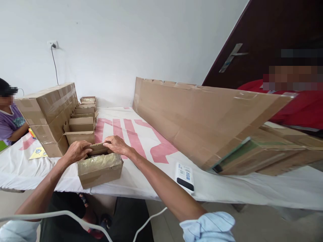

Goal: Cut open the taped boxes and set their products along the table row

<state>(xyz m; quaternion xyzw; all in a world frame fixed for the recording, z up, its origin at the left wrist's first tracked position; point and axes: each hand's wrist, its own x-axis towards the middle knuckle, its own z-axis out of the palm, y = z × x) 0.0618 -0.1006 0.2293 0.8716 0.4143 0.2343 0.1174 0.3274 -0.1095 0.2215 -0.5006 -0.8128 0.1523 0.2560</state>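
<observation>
The person's two hands met at an open box near the front edge of the table. The left hand (78, 151) was bent over the left end of the raised flap (99, 148), its fingers and thumb closed about the cardboard. The right hand (116, 145) had the flap's right end pinched, the fingers bent and nearly together. The box (102, 176) sat on the white cloth (153, 186), its front wall toward the person, with shiny tape (99, 160) along the top. What lay inside could hardly be made out.

Beyond it, a row of open boxes (80, 137) ran back toward the wall (141, 40), flaps up. To the left, beside that row, rose a stack (51, 111) of taped boxes, with a yellow card (38, 153) lying near its foot. A long cardboard panel (196, 117) stood tilted on the right; more boxes (267, 151) lay at its near end. Just left of those, well apart from the hands, lay a white device (185, 178) with a black end.

A person in purple (15, 121) was at the far left, and one in red (295, 107) stood behind the panel. A white cable (73, 215) crossed the foreground.
</observation>
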